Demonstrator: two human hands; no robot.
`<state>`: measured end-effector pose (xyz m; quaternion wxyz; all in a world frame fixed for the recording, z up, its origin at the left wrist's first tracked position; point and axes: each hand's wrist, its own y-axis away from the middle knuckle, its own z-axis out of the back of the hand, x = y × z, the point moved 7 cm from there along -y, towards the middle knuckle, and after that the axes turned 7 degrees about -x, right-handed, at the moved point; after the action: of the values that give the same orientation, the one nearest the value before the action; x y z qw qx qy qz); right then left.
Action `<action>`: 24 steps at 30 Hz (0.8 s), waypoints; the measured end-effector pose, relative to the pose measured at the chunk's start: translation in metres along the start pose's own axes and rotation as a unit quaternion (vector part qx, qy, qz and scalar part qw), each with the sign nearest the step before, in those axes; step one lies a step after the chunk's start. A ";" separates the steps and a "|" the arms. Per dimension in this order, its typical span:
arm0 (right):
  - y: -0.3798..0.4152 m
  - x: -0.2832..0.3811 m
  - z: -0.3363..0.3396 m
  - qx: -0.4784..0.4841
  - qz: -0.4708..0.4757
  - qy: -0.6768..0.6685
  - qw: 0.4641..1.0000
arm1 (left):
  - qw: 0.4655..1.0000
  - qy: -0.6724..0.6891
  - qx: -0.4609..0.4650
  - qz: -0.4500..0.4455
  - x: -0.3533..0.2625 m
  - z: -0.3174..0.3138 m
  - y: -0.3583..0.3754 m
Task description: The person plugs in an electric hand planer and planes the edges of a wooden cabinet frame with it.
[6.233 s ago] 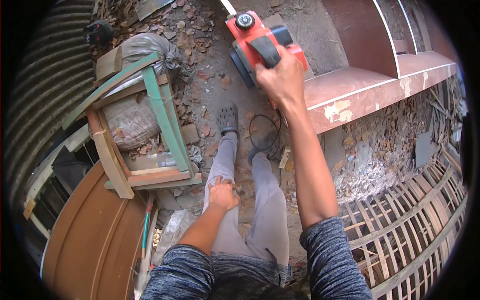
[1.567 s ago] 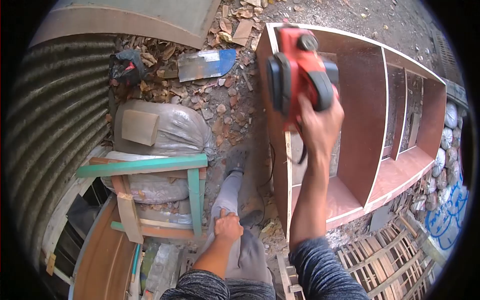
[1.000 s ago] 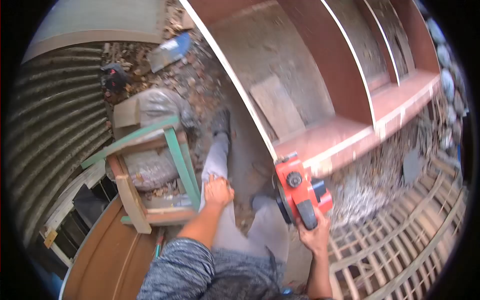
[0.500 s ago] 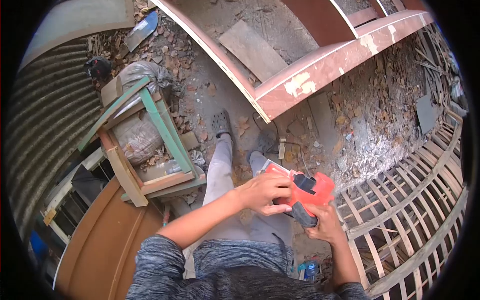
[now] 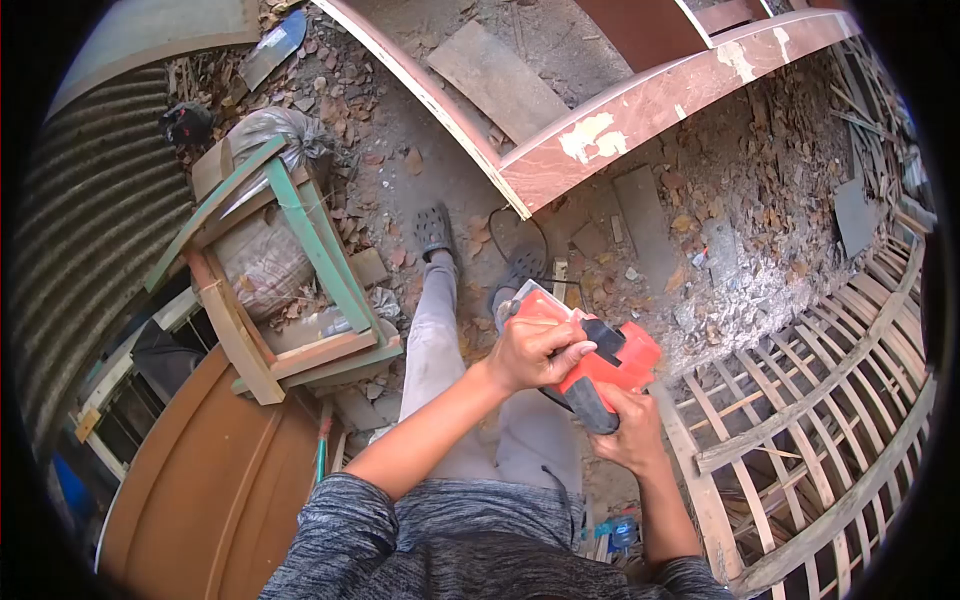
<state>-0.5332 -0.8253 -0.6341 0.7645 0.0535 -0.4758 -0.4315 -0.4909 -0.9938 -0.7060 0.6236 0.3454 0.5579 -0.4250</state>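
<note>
A red-and-black electric planer (image 5: 622, 372) is held in front of my thighs, tilted, with a flat metal plate showing at its far end. My left hand (image 5: 532, 350) is closed over the front part of its body, fingers curled and thumb pointing across it. Around the black handle end at the near right, my right hand (image 5: 632, 430) is wrapped, thumb lying along the red housing. A dark cord runs near the tool and along the ground by my feet. The fingertips of my left hand are partly hidden.
A reddish wooden frame (image 5: 640, 115) with peeling patches stands ahead. At left are a green-and-bare-wood frame (image 5: 318, 245), a brown panel (image 5: 190, 470) and corrugated sheeting (image 5: 105, 190). A slatted wooden rack (image 5: 820, 430) sits at right. Leaves and debris litter the ground.
The planer has shifted slightly left and turned a little in my hands. My left fingers have curled tighter at its front. The whole view has moved slightly.
</note>
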 end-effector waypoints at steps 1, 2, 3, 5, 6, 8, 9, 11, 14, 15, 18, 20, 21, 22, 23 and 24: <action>0.001 -0.001 -0.003 -0.001 -0.003 0.004 1.000 | 1.000 -0.002 0.022 0.010 0.004 0.000 0.003; 0.003 -0.003 -0.006 0.002 -0.015 0.006 1.000 | 0.999 -0.003 0.045 0.022 0.008 0.001 0.008; 0.002 -0.005 -0.009 0.004 -0.025 0.008 1.000 | 0.999 -0.034 0.027 0.008 0.006 0.008 0.005; -0.005 -0.010 -0.016 -0.016 -0.040 -0.011 0.999 | 0.995 -0.094 -0.010 -0.021 -0.001 0.028 -0.001; -0.012 -0.015 -0.020 -0.037 -0.045 -0.032 0.998 | 0.992 -0.118 -0.025 -0.033 0.004 0.043 0.006; -0.029 -0.027 -0.031 -0.064 -0.053 -0.057 0.995 | 0.980 -0.167 -0.095 0.060 0.022 0.072 0.035; -0.039 -0.035 -0.038 -0.069 -0.055 -0.061 0.994 | 0.966 -0.189 -0.123 0.127 0.033 0.087 0.057; -0.061 -0.043 -0.049 -0.089 -0.045 -0.075 0.992 | 0.927 -0.275 -0.036 0.253 0.071 0.106 0.116; -0.095 -0.056 -0.065 -0.121 -0.020 -0.092 0.988 | 0.807 -0.430 0.140 0.380 0.095 0.106 0.200; -0.104 -0.065 -0.075 -0.120 -0.019 -0.089 0.989 | 0.750 -0.480 0.203 0.407 0.101 0.107 0.217; -0.130 -0.072 -0.090 -0.112 -0.022 -0.086 0.990 | 0.778 -0.411 0.193 0.434 0.134 0.110 0.226; -0.149 -0.063 -0.095 -0.111 -0.021 -0.087 0.990 | 0.785 -0.381 0.182 0.452 0.153 0.114 0.228; -0.160 -0.052 -0.095 -0.112 -0.019 -0.082 0.990 | 0.784 -0.383 0.183 0.453 0.158 0.115 0.228; -0.172 -0.042 -0.095 -0.115 -0.018 -0.076 0.990 | 0.783 -0.384 0.186 0.452 0.159 0.115 0.228; -0.183 -0.034 -0.096 -0.119 -0.015 -0.069 0.990 | 0.780 -0.381 0.186 0.460 0.160 0.117 0.228; -0.193 -0.028 -0.098 -0.126 -0.006 -0.076 0.989 | 0.779 -0.378 0.183 0.466 0.161 0.119 0.225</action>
<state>-0.5796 -0.9575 -0.8009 0.7244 -0.0734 -0.4739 -0.4952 -0.2345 -1.0345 -0.8588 0.8313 0.4825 -0.0401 -0.2730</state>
